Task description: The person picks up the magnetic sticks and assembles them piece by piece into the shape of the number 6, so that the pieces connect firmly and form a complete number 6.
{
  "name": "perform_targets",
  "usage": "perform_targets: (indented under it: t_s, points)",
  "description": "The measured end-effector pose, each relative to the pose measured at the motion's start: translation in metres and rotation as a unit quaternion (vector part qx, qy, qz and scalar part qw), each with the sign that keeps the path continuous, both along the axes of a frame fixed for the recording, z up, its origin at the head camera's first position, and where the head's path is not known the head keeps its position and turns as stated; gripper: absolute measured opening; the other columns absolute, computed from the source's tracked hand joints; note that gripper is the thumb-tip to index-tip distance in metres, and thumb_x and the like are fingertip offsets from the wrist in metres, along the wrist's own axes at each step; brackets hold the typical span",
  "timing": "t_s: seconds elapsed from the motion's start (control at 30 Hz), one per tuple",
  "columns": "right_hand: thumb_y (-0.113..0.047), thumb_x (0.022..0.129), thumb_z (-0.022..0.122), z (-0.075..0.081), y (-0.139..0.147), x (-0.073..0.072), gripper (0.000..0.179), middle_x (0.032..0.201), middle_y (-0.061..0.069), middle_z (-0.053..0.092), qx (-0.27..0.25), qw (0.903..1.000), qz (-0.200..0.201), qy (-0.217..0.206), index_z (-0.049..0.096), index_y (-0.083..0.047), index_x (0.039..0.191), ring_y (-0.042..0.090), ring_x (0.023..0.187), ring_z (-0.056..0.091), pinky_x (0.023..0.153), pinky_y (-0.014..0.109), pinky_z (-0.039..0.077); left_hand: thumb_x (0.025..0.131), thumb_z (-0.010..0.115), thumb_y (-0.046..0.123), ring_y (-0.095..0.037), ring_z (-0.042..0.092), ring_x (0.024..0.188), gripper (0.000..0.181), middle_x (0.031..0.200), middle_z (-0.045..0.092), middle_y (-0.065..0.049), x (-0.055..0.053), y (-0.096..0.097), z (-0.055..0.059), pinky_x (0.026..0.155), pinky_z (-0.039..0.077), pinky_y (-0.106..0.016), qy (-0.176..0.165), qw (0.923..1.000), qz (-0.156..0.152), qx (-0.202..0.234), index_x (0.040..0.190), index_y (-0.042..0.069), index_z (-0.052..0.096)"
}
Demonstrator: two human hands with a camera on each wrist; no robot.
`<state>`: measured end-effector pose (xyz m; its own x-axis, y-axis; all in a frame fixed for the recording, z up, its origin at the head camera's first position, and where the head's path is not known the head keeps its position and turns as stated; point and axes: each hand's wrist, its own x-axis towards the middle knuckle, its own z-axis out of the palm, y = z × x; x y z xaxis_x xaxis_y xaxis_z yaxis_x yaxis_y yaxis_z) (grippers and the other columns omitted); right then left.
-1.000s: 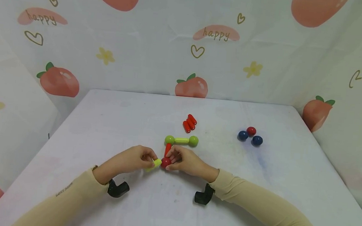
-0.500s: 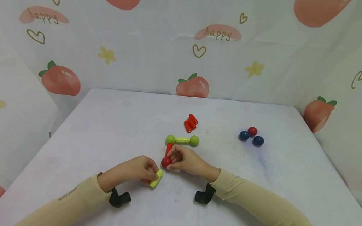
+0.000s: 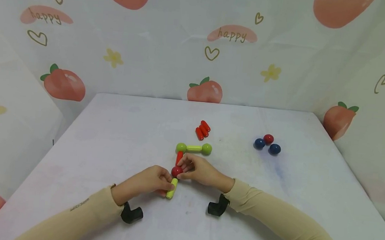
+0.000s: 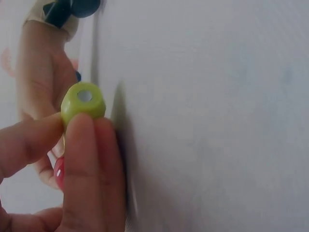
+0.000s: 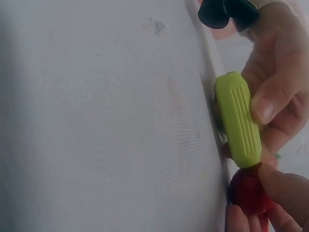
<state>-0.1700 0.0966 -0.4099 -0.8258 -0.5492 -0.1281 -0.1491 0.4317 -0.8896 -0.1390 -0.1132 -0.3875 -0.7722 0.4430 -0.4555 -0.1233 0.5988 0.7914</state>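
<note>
The left hand [image 3: 151,179] pinches a ridged, faceted yellow-green rod [image 5: 239,123], its far end apparently touching the glossy red ball [image 3: 176,171], which the right hand [image 3: 200,172] grips from the right.

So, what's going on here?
A person's left hand pinches a yellow stick, its end against a red ball that the right hand holds. A red stick runs from that ball to a green ball, and a yellow-green stick leads on to a second green ball. Three more red sticks lie farther back; two blue balls and another red ball sit off to the right.
</note>
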Motion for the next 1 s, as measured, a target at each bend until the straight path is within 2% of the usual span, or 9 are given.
perform_targets:
  t_s: [0.2, 0.4, 1.0]
  points:
    - [-0.007, 0.088, 0.079, -0.0009, 0.0006, -0.0012, 0.029, 0.105, 0.011, 0.067, 0.001, 1.0, 0.002, -0.001, 0.06, -0.003, 0.111, 0.008, 0.092, 0.063, 0.088, 0.02, 0.054, 0.091, 0.072, 0.011, -0.005, 0.064, 0.064, 0.017, 0.076, 0.07, 0.001, -0.0007, 0.0027, -0.0019, 0.067, 0.054, -0.02, -0.007, 0.9996, 0.029, 0.006, 0.098, -0.003, 0.065]
    - [-0.008, 0.088, 0.079, -0.0005, 0.0008, -0.0017, 0.029, 0.107, 0.011, 0.067, 0.0, 1.0, -0.001, -0.003, 0.061, -0.003, 0.111, 0.009, 0.092, 0.063, 0.088, 0.021, 0.055, 0.091, 0.072, 0.01, -0.004, 0.064, 0.063, 0.017, 0.073, 0.069, 0.002, -0.0009, 0.0035, 0.0001, 0.066, 0.054, -0.019, -0.017, 0.9991, 0.033, 0.019, 0.097, -0.004, 0.065]
    - [-0.008, 0.089, 0.078, 0.0022, -0.001, 0.0012, 0.029, 0.112, 0.012, 0.067, 0.0, 0.9999, -0.013, -0.011, 0.061, -0.004, 0.112, 0.01, 0.093, 0.065, 0.087, 0.023, 0.056, 0.094, 0.069, 0.009, -0.004, 0.064, 0.066, 0.017, 0.08, 0.069, 0.001, -0.0013, 0.0042, -0.0017, 0.068, 0.059, -0.02, -0.052, 0.9955, 0.063, 0.047, 0.102, -0.006, 0.065]
